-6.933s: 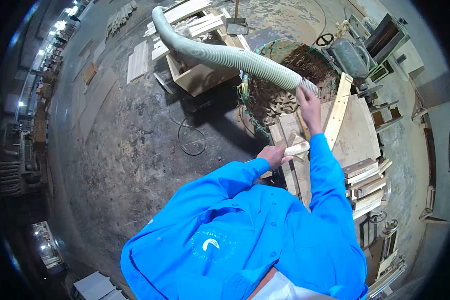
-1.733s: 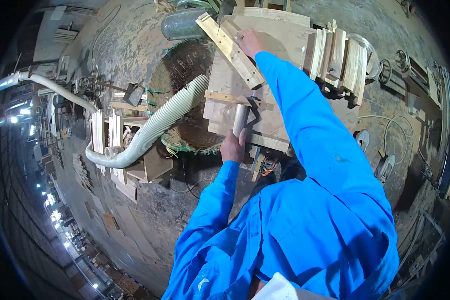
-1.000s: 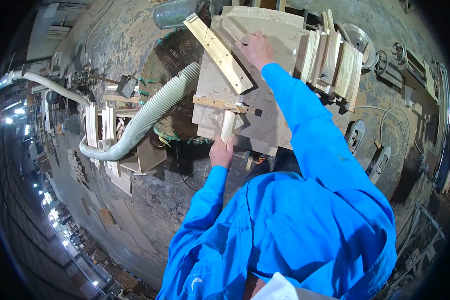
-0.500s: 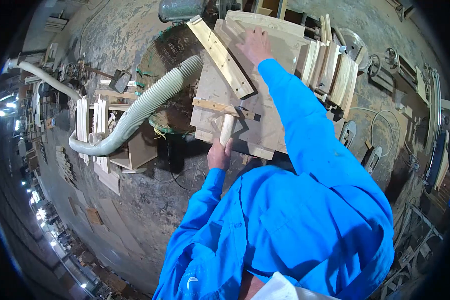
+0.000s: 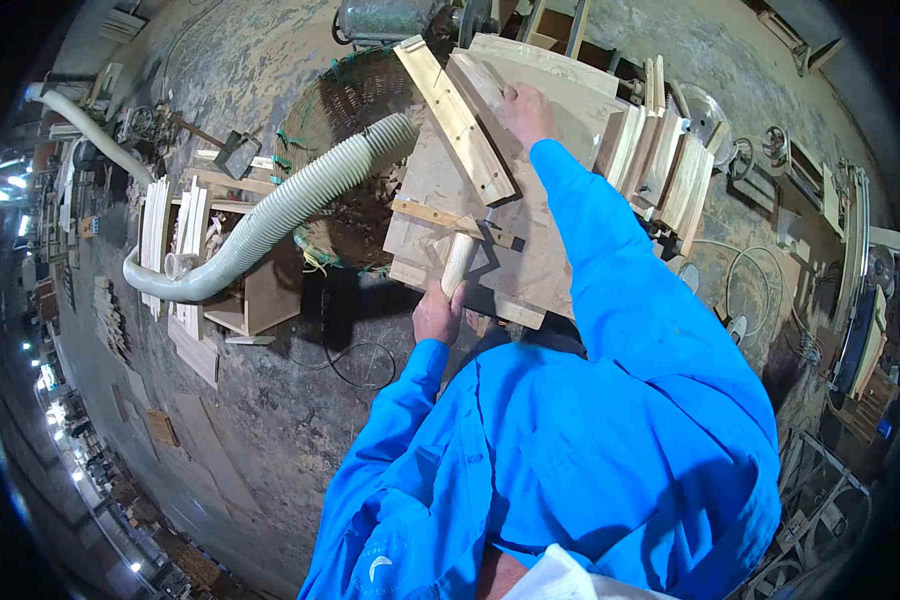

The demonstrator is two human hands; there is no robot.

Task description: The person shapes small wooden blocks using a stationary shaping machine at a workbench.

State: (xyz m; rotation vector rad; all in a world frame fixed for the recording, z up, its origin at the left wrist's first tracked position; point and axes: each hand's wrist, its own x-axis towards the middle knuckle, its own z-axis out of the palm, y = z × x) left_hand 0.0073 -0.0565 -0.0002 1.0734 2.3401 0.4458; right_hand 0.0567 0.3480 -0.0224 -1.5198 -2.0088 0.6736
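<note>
My left hand is closed round the near end of a pale wooden piece at the worktable's front edge. The far end of that piece meets a narrow wooden fence strip fixed across the table. Farther off, my right hand has curled fingers at the near end of another wooden piece, which lies along the tabletop. Its fingertips are partly hidden. Left of that hand, a long board with several holes slants over the table.
A ribbed hose runs into a woven basket left of the table. Stacked wooden pieces stand at its right edge. A motor sits behind, and a loose cable lies on the floor.
My right hand has gone from spread flat on the tabletop to curled at the wooden piece's end. My left hand keeps hold of its piece. The view has shifted slightly.
</note>
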